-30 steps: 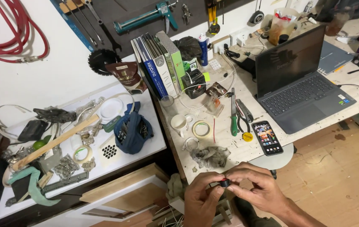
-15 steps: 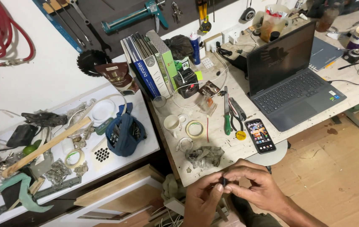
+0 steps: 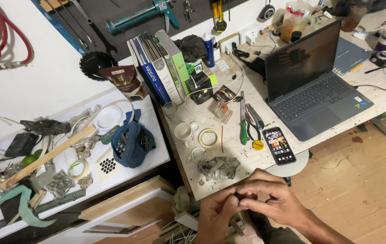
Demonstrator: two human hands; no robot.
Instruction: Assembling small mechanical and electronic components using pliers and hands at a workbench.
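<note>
Hands meet just off the near edge of your bench (image 3: 247, 165). Your left hand (image 3: 215, 217) and right hand (image 3: 276, 201) both pinch a small black part (image 3: 238, 196), each grip clamped on it between fingertips. Open floor lies to your right; crumpled grey cloth (image 3: 218, 168) and a phone (image 3: 279, 145) crowd the edge ahead. The part is mostly hidden by fingers, too small to identify.
</note>
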